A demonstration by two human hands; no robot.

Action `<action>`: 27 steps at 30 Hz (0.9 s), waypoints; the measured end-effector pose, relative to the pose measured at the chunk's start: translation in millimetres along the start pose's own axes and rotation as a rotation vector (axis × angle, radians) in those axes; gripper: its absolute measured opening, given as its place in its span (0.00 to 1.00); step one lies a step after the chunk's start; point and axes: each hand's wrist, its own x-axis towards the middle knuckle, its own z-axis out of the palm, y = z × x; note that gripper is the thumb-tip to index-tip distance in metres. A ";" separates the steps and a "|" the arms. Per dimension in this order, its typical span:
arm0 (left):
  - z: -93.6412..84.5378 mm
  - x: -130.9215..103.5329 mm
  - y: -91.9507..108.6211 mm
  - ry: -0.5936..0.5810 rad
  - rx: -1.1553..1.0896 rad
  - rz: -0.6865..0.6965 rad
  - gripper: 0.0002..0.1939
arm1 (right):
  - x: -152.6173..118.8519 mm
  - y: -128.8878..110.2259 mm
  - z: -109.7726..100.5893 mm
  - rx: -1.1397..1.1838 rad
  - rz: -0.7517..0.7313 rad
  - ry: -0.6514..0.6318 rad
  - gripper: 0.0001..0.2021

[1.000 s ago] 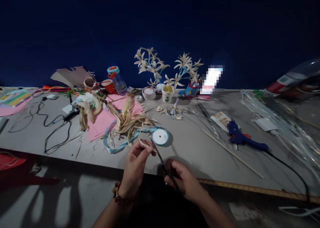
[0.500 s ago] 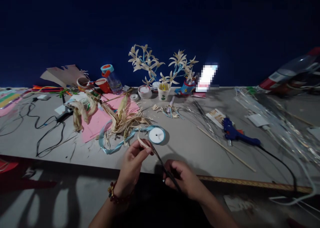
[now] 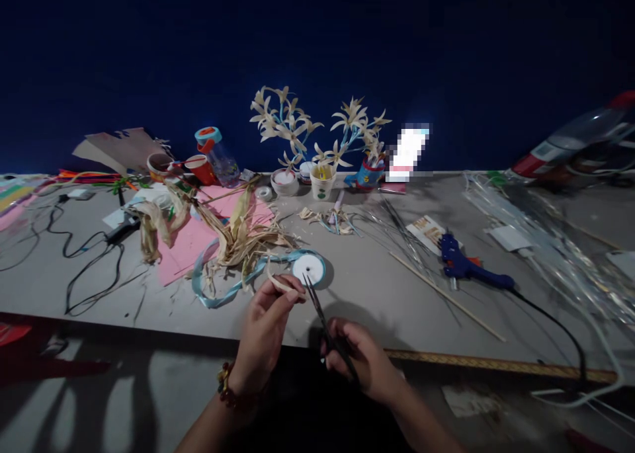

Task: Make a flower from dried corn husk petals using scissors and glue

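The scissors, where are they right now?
In the head view, the scissors are low, near the middle, in the right hand. Their tips show against the ribbon spool, just right of the left hand.

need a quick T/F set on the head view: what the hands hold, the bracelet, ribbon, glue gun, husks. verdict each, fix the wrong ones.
1. The right hand holds scissors. True.
2. The left hand holds the ribbon roll. False: it pinches a pale strip; the roll lies on the table.
3. The beaded bracelet is on the right wrist. False: it is on the left wrist.
4. Dried husks lie partly over pink paper. True.
5. The glue gun lies left of the ribbon roll in the picture. False: it lies to the right of it.
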 end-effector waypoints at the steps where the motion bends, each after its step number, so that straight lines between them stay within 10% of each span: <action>1: 1.3 -0.1 -2.0 0.010 -0.016 0.003 0.05 | 0.2 0.1 1.9 -0.006 -0.017 0.000 0.32; 27: 21.3 -8.8 -24.5 0.195 -0.257 -0.014 0.07 | 8.7 11.7 17.6 0.125 -0.146 0.092 0.31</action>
